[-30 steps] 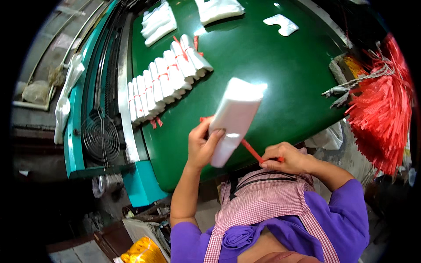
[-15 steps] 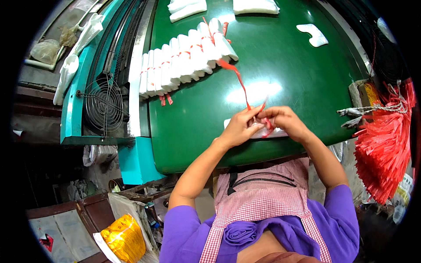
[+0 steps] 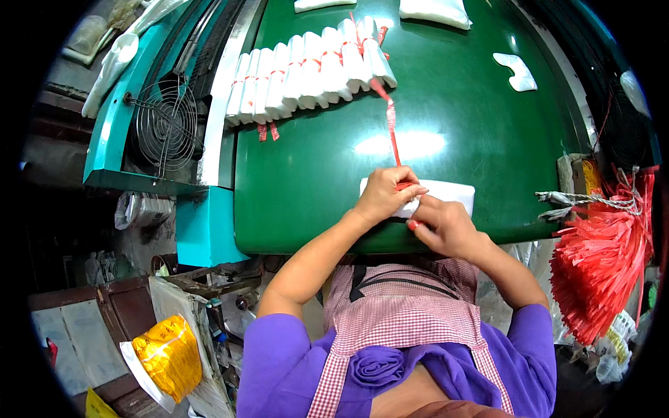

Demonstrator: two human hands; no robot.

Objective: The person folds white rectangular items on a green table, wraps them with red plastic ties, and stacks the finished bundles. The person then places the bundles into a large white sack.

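Observation:
A folded white plastic bundle (image 3: 456,194) lies near the front edge of the green table, partly hidden by my hands. My left hand (image 3: 382,198) is closed over its left part, pinching a red plastic strip (image 3: 392,132) between thumb and fingers. The strip's long end stretches away from me across the tabletop. Beside it, my right hand (image 3: 449,224) rests against the bundle's front with curled fingers. A bit of red strip shows at its thumb. The crossing of the strip around the bundle is hidden under my fingers.
Several white bundles tied with red strips (image 3: 296,73) stand in a row at the table's far left. More white stacks (image 3: 435,11) lie at the back, with a white cut-out piece (image 3: 517,72) at right. A bunch of red strips (image 3: 599,258) hangs right of the green table (image 3: 306,188).
My right hand has come down and toward me, from above the bundle to its front edge. The loose red ends between my hands are now mostly hidden. The head view has shifted slightly.

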